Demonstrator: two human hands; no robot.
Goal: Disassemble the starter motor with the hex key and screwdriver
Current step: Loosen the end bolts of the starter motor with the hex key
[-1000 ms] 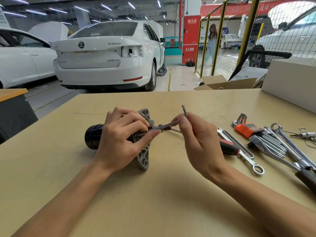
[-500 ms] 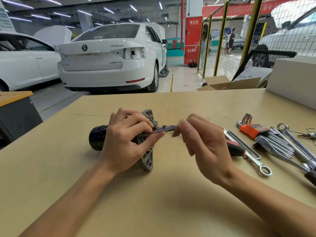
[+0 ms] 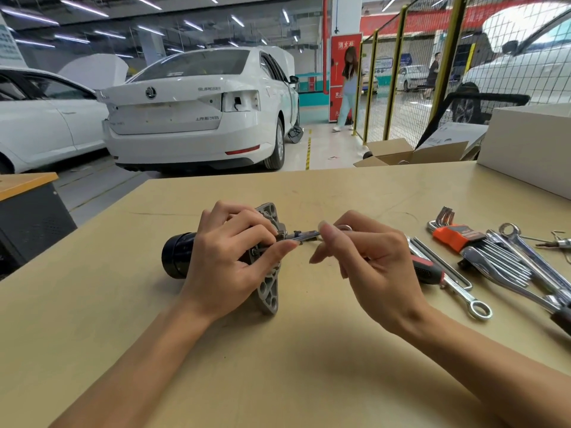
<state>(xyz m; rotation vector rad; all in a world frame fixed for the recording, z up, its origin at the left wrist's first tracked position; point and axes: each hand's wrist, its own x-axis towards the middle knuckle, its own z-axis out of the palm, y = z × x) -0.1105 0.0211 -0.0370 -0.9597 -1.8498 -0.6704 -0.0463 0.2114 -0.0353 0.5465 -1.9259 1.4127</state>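
My right-hand fingers (image 3: 327, 234) pinching a thin steel hex key (image 3: 304, 235), my left hand (image 3: 230, 261) gripping the black-bodied, grey-flanged starter motor (image 3: 177, 256) lying on the beige tabletop (image 3: 278, 366), wrenches (image 3: 525, 267) and red-handled screwdriver (image 3: 428, 270) right, white sedan (image 3: 197, 109) on the grey garage floor beyond.

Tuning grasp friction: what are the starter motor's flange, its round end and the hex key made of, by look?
Flange: looks like cast aluminium, matte grey, with ribs and cored holes. Round end: glossy black, painted steel or plastic, cannot tell which. Hex key: bright plated steel, judging by the mirror sheen, pinched by the right hand.
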